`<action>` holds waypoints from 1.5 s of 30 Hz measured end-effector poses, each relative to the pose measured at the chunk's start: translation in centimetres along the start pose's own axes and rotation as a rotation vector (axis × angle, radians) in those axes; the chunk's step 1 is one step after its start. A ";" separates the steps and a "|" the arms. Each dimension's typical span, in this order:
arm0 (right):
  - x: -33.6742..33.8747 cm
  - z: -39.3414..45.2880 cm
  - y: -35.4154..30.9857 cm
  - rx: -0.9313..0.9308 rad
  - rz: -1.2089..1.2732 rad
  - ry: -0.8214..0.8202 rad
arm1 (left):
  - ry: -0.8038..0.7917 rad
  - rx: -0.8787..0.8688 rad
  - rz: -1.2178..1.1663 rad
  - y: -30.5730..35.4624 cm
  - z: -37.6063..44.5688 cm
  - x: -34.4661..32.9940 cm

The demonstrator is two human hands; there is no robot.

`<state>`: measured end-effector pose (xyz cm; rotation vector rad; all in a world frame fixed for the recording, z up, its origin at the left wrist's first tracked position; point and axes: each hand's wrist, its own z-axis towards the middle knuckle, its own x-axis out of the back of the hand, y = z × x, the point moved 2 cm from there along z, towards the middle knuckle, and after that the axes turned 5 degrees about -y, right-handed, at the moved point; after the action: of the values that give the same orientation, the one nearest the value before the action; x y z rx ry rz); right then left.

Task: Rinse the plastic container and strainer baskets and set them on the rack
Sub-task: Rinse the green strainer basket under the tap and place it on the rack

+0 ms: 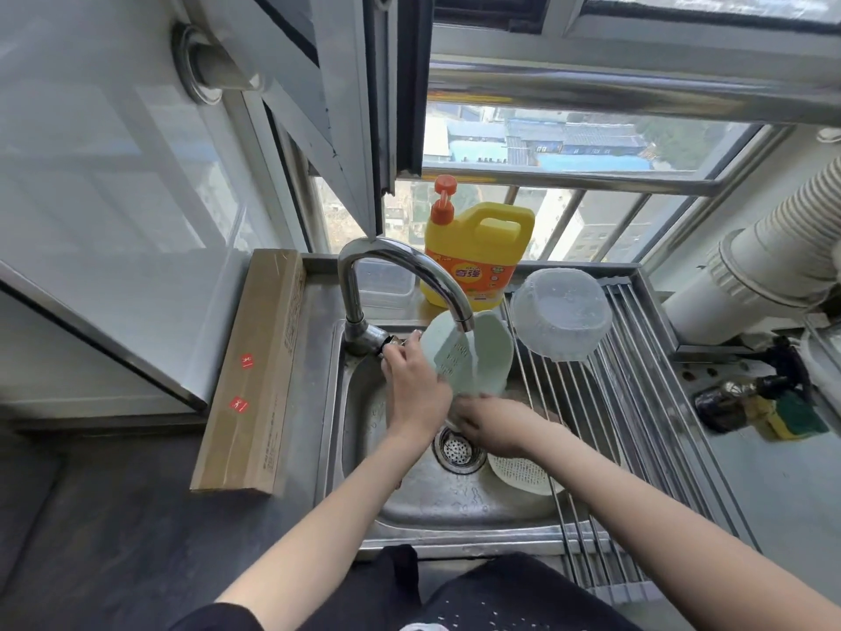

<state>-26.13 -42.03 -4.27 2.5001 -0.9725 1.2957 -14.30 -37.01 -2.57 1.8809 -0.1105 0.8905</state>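
Now — left hand (416, 389) grips green basket (468, 352) (under tap) | right hand (493, 425) blurred — grip unclear

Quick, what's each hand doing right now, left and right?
Left hand: grips the side of the green strainer basket under the faucet.
Right hand: holds the basket's lower edge.

There were two hands (416, 389), one green strainer basket (473, 357), one white strainer basket (523, 475), one clear plastic container (560, 314), one detergent bottle (478, 252), one faucet (400, 284), one cardboard box (255, 371) and one sponge (794, 419).
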 end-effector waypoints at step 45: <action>-1.4 -2.3 5.3 -0.248 0.101 0.514 | -0.078 0.176 -0.102 -2.3 0.5 3.3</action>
<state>-31.49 -44.46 -4.73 1.8207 -1.0552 1.6181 -10.58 -35.32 -2.38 2.0658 0.0176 0.7784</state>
